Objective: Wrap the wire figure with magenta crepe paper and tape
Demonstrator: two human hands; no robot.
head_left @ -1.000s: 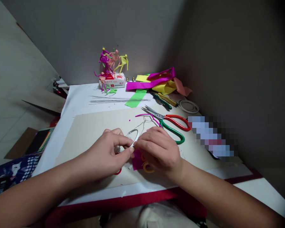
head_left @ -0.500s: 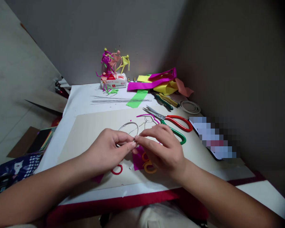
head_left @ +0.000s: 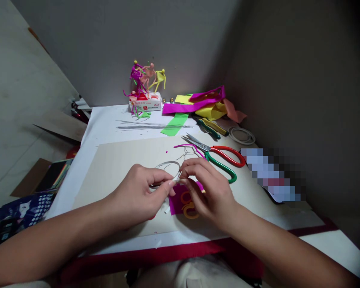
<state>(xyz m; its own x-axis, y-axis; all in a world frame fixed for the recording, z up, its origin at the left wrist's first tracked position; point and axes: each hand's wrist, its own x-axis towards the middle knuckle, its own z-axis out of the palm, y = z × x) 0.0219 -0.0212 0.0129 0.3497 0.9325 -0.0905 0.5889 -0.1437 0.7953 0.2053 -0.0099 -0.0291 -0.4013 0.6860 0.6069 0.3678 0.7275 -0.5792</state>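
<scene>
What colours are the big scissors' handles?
One red handle, one green handle; best in the head view.

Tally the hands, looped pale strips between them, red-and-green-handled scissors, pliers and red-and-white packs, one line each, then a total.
Left hand and right hand: 2
Looped pale strip: 1
Red-and-green-handled scissors: 1
Pliers: 1
Red-and-white pack: 1
Total: 6

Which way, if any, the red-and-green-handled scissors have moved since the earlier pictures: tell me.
No. The scissors keep their place against the pliers; both sit slightly further right only because the whole view shifted.
</scene>
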